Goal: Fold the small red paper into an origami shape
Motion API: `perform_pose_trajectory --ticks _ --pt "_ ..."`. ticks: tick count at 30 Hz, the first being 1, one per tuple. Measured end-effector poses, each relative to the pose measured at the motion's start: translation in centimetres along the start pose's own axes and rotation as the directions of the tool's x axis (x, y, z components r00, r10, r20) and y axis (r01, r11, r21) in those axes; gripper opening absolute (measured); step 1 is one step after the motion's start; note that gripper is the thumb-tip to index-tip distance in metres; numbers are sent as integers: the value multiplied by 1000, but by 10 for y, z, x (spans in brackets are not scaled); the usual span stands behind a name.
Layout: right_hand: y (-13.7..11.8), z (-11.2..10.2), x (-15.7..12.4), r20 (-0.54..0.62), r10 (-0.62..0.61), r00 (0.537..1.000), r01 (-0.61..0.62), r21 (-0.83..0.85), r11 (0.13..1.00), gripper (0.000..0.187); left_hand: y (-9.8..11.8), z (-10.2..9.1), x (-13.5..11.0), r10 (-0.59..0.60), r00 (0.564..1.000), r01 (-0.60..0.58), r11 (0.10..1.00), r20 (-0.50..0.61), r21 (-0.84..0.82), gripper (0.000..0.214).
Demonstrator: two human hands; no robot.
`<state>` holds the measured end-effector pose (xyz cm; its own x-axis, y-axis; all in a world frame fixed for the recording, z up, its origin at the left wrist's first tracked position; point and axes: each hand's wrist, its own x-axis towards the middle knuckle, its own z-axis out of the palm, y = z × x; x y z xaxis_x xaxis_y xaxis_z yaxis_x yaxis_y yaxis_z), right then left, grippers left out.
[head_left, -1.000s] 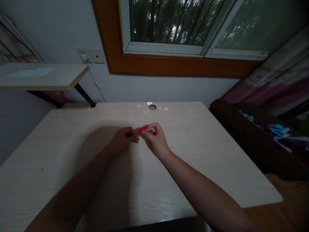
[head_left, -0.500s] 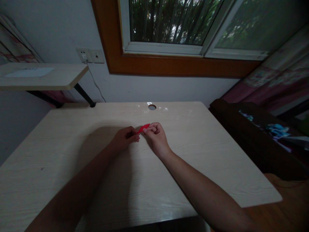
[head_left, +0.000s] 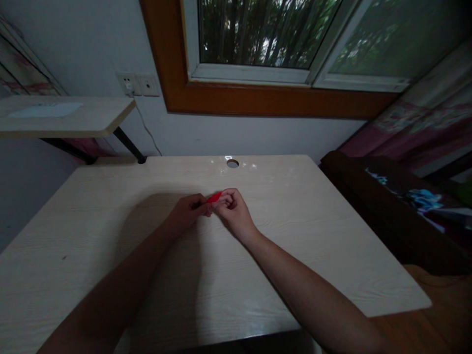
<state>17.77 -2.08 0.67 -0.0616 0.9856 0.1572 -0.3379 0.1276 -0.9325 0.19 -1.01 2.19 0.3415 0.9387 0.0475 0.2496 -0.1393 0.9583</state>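
The left hand (head_left: pixel 187 212) and right hand (head_left: pixel 233 212) are pinching a small red paper-like strip (head_left: pixel 214 197) above the pale wooden table (head_left: pixel 110 221), seemingly folding it; further creasing is demanding fingertip precision

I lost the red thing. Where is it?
Middle of the head view: the red thing is pinched between the left hand and right hand, over the table.

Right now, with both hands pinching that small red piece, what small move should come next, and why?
Probably a firmer pinch along the red piece: left hand and right hand both hold it between fingertips over the table, only a sliver showing.
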Motion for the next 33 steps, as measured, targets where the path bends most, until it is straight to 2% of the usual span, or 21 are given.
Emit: perform_pose_trajectory --ticks 17,29,33 --pt "0 -2 -1 -80 -42 996 37 -62 997 33 6 1 -1 -38 999 40 998 39 -39 29" --pt "-2 -2 0 -60 24 998 -22 40 999 26 4 0 0 -77 997 76 989 -1 -130 27" --pt "-1 -2 1 -38 -6 999 6 -1 1000 32 7 0 0 -84 996 82 990 -9 -112 28"
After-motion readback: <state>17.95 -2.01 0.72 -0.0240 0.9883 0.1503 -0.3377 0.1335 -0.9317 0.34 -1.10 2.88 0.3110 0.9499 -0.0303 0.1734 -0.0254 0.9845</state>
